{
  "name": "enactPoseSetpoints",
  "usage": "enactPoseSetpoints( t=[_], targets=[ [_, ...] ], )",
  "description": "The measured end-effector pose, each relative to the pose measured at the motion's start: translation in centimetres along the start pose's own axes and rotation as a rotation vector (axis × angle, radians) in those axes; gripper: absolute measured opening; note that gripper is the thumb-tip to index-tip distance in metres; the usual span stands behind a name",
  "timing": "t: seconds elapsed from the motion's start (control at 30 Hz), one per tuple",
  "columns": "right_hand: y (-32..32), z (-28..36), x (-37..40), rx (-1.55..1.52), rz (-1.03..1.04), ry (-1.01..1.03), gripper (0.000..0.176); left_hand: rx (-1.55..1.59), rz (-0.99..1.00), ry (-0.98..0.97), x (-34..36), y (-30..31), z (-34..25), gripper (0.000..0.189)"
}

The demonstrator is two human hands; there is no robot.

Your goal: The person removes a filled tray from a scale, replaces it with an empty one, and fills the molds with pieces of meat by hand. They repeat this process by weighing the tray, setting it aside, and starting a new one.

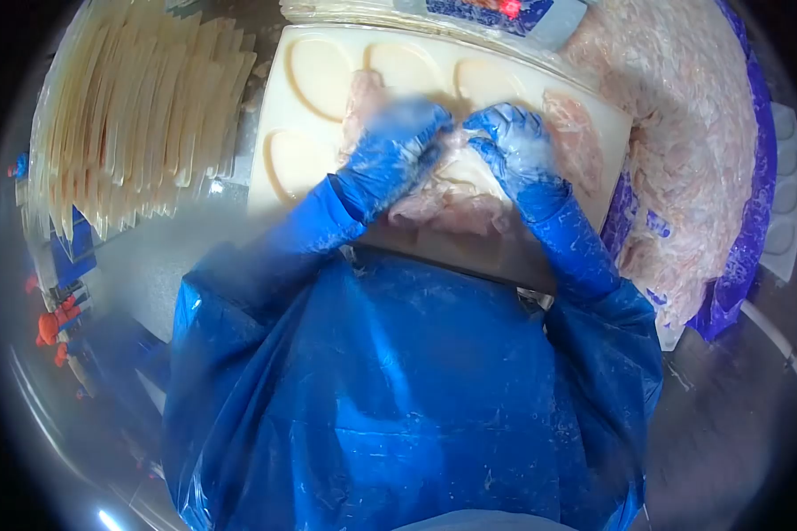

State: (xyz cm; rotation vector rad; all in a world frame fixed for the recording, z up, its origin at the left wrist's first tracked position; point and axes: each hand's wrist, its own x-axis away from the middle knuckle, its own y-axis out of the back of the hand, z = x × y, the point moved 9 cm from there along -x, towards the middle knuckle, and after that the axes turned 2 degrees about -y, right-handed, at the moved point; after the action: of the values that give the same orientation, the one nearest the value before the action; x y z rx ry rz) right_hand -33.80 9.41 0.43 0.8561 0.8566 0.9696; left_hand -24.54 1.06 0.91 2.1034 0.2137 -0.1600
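Both my hands wear wet blue gloves and work over a white tray (270,190) with rounded hollows. My left hand (398,146) is closed, fingers curled on a piece of pale raw meat (456,203), perhaps chicken. Opposite it, my right hand (514,146) is curled shut on the same piece, which hangs between the two fists. Another strip of meat (361,97) lies just beyond my left hand. Beside my right hand, a flat pink piece of meat (576,137) lies in a hollow. The fingertips are partly hidden and smeared.
A large heap of raw meat (682,133) lies on purple plastic sheeting (742,265) at the right. Stacked pale trays (142,106) stand at the left. A device with a red light (509,9) sits beyond the tray. Another moulded tray (784,195) is at the far right.
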Motion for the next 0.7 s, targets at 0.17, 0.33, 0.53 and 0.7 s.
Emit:
enactPoseSetpoints(
  t=[0.17, 0.33, 0.53, 0.7],
  targets=[
    [0.4, -1.8, 0.3, -0.298, 0.09, -0.15, 0.019, 0.651, -0.129, 0.278, 2.4, 1.1, 4.4, 0.045],
    [0.5, -3.6, 1.9, -0.754, 0.092, -0.447, 0.019, 0.146, -0.178, 0.325, 2.6, 5.1, 4.8, 0.04],
    [2.7, -4.4, 0.4, -0.786, -0.019, -0.239, 0.016, 0.018, 0.058, -0.043, -5.7, -0.1, -0.8, 0.022],
    [6.3, -8.0, -3.7, -0.864, -0.059, -0.429, 0.016, 1.042, 0.027, 0.312, -4.8, -2.5, 1.5, 0.026]
  ],
)
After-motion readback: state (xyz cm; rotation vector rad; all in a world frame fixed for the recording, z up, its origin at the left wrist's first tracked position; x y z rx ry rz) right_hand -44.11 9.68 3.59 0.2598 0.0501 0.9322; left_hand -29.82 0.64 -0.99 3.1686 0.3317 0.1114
